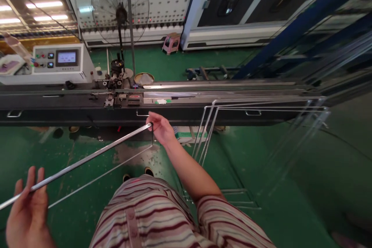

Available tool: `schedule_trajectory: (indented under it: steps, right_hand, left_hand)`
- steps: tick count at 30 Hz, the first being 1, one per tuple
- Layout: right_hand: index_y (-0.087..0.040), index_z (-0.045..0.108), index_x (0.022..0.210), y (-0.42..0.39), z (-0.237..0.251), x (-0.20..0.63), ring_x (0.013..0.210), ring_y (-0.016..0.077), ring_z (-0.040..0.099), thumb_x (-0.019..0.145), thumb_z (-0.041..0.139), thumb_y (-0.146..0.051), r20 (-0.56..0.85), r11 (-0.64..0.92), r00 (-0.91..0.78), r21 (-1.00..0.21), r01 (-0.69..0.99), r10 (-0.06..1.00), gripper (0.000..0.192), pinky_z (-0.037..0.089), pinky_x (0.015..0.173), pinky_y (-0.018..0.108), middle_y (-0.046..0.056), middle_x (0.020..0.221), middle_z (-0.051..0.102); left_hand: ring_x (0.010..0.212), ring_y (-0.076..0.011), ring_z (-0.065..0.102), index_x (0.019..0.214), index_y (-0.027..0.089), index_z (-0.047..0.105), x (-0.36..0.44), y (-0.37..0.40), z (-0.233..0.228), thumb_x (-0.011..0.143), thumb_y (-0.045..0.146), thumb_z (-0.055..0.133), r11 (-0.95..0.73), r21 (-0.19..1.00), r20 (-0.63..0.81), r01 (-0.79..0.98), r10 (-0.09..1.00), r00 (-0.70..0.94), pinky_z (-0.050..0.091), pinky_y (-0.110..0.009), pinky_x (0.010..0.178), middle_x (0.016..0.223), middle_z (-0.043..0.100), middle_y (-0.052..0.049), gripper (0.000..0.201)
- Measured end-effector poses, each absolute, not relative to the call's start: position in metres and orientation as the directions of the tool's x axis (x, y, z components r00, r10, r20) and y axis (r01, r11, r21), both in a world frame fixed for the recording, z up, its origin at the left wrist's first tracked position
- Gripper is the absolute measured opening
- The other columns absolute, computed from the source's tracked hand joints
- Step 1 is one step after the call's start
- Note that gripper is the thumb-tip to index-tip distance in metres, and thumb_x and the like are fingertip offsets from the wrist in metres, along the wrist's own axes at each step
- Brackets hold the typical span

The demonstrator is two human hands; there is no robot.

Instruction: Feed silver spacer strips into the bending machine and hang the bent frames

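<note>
A thin silver metal frame (pixel 95 152) slants across the left side in front of my body, its near bar rising from lower left to upper right. A second, thinner bar of it shows lower down, and its left end runs out of view. My left hand (pixel 29 209) supports the near bar from below, fingers behind it and thumb in front. At the upper right corner, where a short dark side drops down, my right hand (pixel 161 127) pinches the frame between thumb and fingers.
A long dark machine bench (pixel 75 114) crosses ahead, with a control box (pixel 56 64) at left and a mechanism (pixel 113 89) mid-bench. Several rectangular metal frames (pixel 216 107) hang at its right end. A fan (pixel 120 14) and a pink stool (pixel 171 43) stand beyond.
</note>
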State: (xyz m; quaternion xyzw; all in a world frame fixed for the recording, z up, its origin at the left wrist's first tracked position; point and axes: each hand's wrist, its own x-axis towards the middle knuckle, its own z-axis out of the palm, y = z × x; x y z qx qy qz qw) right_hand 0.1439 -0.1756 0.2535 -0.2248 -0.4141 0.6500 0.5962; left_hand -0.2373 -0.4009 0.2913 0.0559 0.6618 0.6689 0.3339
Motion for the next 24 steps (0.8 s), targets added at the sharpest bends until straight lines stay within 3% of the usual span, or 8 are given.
schedule_trajectory:
  steps: [2, 4, 7, 10, 14, 18, 21, 24]
  right_hand:
    - [-0.018, 0.073, 0.109, -0.176, 0.258, 0.147, 0.060, 0.0109, 0.045, 0.077, 0.063, -0.067, 0.163, 0.031, -0.199, -0.841, -0.540, 0.966, 0.058, 0.037, 0.050, 0.024, 0.002, 0.073, 0.061]
    - [-0.017, 0.073, 0.103, -0.178, 0.263, 0.150, 0.057, 0.0095, 0.042, 0.079, 0.063, -0.063, 0.150, 0.037, -0.205, -0.883, -0.468, 0.967, 0.052, 0.035, 0.049, 0.024, 0.000, 0.069, 0.057]
    - [-0.018, 0.070, 0.085, -0.181, 0.269, 0.155, 0.056, 0.0083, 0.041, 0.080, 0.067, -0.056, 0.170, 0.083, -0.180, -0.908, -0.410, 0.969, 0.039, 0.035, 0.051, 0.023, -0.001, 0.068, 0.053]
    - [-0.018, 0.069, 0.083, -0.182, 0.275, 0.162, 0.058, 0.0097, 0.044, 0.087, 0.056, -0.062, 0.187, 0.098, -0.172, -0.898, -0.430, 0.967, 0.046, 0.038, 0.053, 0.024, 0.001, 0.070, 0.056]
    - [-0.017, 0.074, 0.092, -0.182, 0.285, 0.174, 0.063, 0.0122, 0.050, 0.084, 0.053, -0.071, 0.184, 0.061, -0.238, -0.894, -0.443, 0.954, 0.058, 0.039, 0.053, 0.025, 0.005, 0.078, 0.064]
    - [-0.018, 0.078, 0.091, -0.183, 0.294, 0.183, 0.063, 0.0100, 0.050, 0.078, 0.072, -0.057, 0.255, 0.126, -0.254, -0.893, -0.433, 0.933, 0.041, 0.037, 0.055, 0.024, 0.003, 0.075, 0.064]
    - [-0.021, 0.081, 0.091, -0.182, 0.298, 0.188, 0.063, 0.0092, 0.050, 0.081, 0.073, -0.049, 0.309, 0.182, -0.248, -0.885, -0.429, 0.918, 0.031, 0.036, 0.057, 0.024, 0.002, 0.072, 0.062]
    - [-0.021, 0.081, 0.096, -0.179, 0.300, 0.194, 0.064, 0.0101, 0.052, 0.085, 0.063, -0.060, 0.347, 0.209, -0.241, -0.864, -0.458, 0.906, 0.044, 0.037, 0.057, 0.026, 0.004, 0.078, 0.065]
  left_hand:
    - [0.140, -0.0205, 0.046, 0.115, 0.043, 0.067, -0.239, -0.396, 0.289, 0.057, 0.012, 0.070, 0.007, 0.968, -0.197, -0.249, 0.635, -0.747, 0.027, -0.047, 0.121, 0.132, 0.064, 0.014, 0.066]
    - [0.139, -0.0207, 0.047, 0.111, 0.040, 0.071, -0.239, -0.392, 0.288, 0.061, 0.015, 0.070, -0.025, 0.984, -0.108, -0.176, 0.700, -0.706, 0.030, -0.043, 0.122, 0.129, 0.067, 0.012, 0.056]
    - [0.140, -0.0215, 0.045, 0.111, 0.043, 0.072, -0.236, -0.389, 0.290, 0.067, 0.019, 0.068, 0.011, 0.988, -0.113, -0.152, 0.726, -0.678, 0.027, -0.045, 0.124, 0.129, 0.065, 0.015, 0.050]
    - [0.141, -0.0218, 0.044, 0.108, 0.046, 0.072, -0.230, -0.385, 0.295, 0.071, 0.025, 0.069, 0.044, 0.982, -0.158, -0.181, 0.717, -0.679, 0.021, -0.046, 0.126, 0.130, 0.064, 0.017, 0.042]
    - [0.138, -0.0269, 0.048, 0.107, 0.051, 0.070, -0.221, -0.377, 0.302, 0.080, 0.039, 0.064, 0.016, 0.983, -0.136, -0.183, 0.732, -0.668, 0.018, -0.065, 0.122, 0.129, 0.066, 0.015, 0.030]
    - [0.139, -0.0275, 0.047, 0.106, 0.055, 0.068, -0.215, -0.369, 0.308, 0.079, 0.040, 0.063, 0.039, 0.984, -0.149, -0.171, 0.699, -0.699, 0.018, -0.076, 0.117, 0.109, 0.073, 0.013, 0.031]
    - [0.140, -0.0218, 0.045, 0.107, 0.057, 0.068, -0.206, -0.367, 0.316, 0.077, 0.034, 0.063, 0.076, 0.987, -0.156, -0.142, 0.676, -0.720, 0.028, -0.068, 0.120, 0.100, 0.074, 0.017, 0.038]
    - [0.140, -0.0182, 0.045, 0.112, 0.056, 0.067, -0.196, -0.368, 0.328, 0.076, 0.032, 0.062, 0.116, 0.985, -0.173, -0.129, 0.707, -0.686, 0.032, -0.056, 0.121, 0.106, 0.073, 0.019, 0.043]
